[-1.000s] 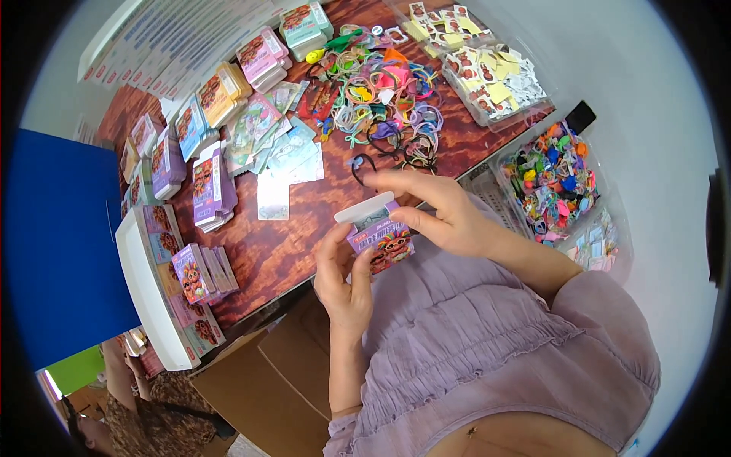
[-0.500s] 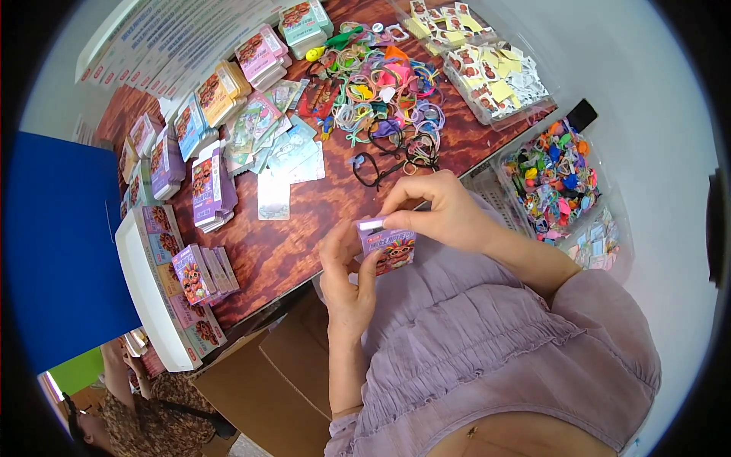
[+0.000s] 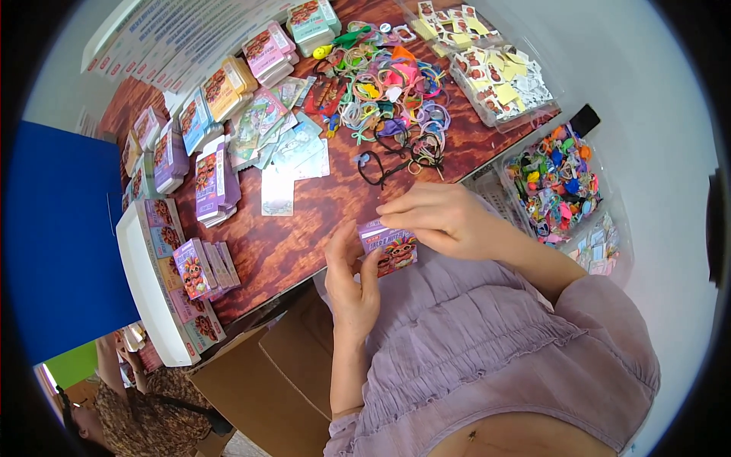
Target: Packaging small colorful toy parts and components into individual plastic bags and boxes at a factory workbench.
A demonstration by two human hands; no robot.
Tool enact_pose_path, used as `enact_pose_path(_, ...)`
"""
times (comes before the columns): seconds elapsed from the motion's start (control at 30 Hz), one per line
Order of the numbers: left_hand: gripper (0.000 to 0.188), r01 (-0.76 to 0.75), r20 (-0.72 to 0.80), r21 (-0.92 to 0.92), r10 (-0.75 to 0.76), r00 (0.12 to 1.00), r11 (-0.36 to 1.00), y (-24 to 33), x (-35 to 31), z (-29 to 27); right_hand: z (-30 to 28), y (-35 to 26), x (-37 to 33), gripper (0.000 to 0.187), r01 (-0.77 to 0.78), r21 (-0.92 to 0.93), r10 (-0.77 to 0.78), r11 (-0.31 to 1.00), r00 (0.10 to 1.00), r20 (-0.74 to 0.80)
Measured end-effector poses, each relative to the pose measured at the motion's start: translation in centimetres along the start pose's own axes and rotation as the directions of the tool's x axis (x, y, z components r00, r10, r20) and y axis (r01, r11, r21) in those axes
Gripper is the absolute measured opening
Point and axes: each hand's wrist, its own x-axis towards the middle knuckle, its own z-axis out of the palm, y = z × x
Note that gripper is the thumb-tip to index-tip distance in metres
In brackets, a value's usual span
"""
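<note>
A small purple cardboard box [image 3: 392,251] with a colourful cartoon figure on its front is held upright over my lap, close to the table's edge. My left hand [image 3: 352,276] grips it from the left side, thumb on the front face. The fingers of my right hand [image 3: 442,219] are closed together at the box's top edge, where the flap is; they hide part of it. On the table just beyond my hands lie black hair ties [image 3: 371,167] beside a heap of colourful hair ties [image 3: 388,87].
Stacks of flat cartons in purple [image 3: 214,183], orange [image 3: 228,87] and pink [image 3: 268,53] line the table's far left. Shiny cards [image 3: 277,192] lie before them. Filled purple boxes [image 3: 199,268] stand by a white display tray [image 3: 156,282]. Plastic bins [image 3: 560,179] stand right. Another person [image 3: 152,411] works lower left.
My right hand's fingers have come down and forward over the top of the box, and the white opening seen before is now mostly covered. My left hand keeps its hold.
</note>
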Motion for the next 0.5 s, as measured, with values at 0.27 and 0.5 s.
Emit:
enact_pose_path(0.27,0.038,-0.162,0.092,0.222,0.145,0.985,0.961,1.5,0.7,-0.4,0.2,0.2,-0.9,0.030,0.026,0.024,-0.026,0.999,0.999,0.021)
enact_pose_path(0.5,0.038,0.060,0.047,0.049,-0.062,0.997,0.997,2.3,0.7,-0.6,1.2,-0.6,-0.4,0.029,-0.116,0.222,0.124,0.968,0.992,-0.021)
